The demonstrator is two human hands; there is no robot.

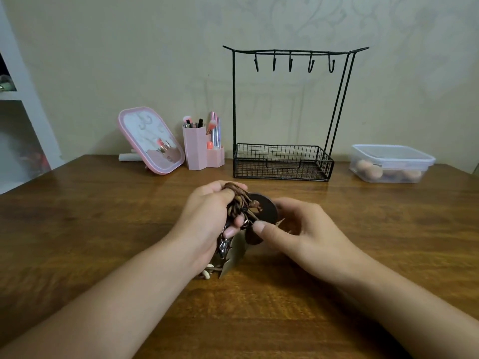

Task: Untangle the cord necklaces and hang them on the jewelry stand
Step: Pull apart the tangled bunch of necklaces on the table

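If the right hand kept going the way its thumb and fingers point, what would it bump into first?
The right hand points left, toward the other hand. It would probably first meet the dark round pendant it already pinches, then the bundle of cords in the left hand.

A black wire jewelry stand (285, 112) stands at the far edge of the brown wooden surface (103, 229), with a pink hexagonal brush holder (198, 151) and a pink-framed tilted mirror (151, 141) to its left and a clear lidded plastic box (391, 163) to its right; a tangled bundle of brown cord necklaces (239, 218) lies nearer, between both hands.
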